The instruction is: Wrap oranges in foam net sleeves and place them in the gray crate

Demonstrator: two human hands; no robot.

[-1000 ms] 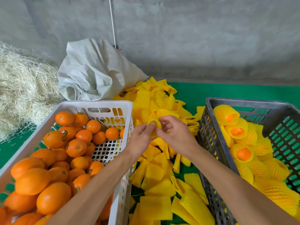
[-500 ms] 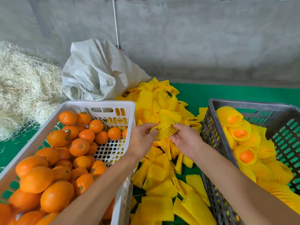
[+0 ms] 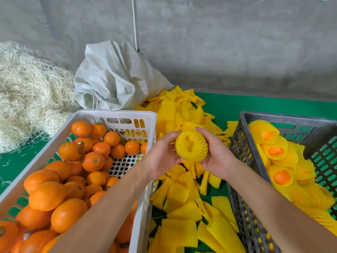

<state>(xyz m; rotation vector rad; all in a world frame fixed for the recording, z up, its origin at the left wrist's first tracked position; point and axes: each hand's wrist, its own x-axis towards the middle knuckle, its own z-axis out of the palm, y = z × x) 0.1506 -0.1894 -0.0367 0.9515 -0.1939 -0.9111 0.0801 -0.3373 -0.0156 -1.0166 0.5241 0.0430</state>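
Observation:
Both hands hold one yellow foam net sleeve (image 3: 191,145), stretched open into a round ring, above the pile of flat yellow sleeves (image 3: 184,194) between the crates. My left hand (image 3: 162,154) grips its left side and my right hand (image 3: 217,156) grips its right side. No orange shows inside it. The white crate (image 3: 145,121) on the left holds several bare oranges (image 3: 93,161). The gray crate (image 3: 242,136) on the right holds several wrapped oranges (image 3: 281,177).
A crumpled white woven sack (image 3: 116,81) lies behind the white crate, and a heap of pale straw (image 3: 27,95) sits at the far left. A grey concrete wall stands behind. Green matting (image 3: 255,105) covers the ground.
The hands picked a flat sleeve from the pile and spread it open into a ring, lifting it slightly toward me.

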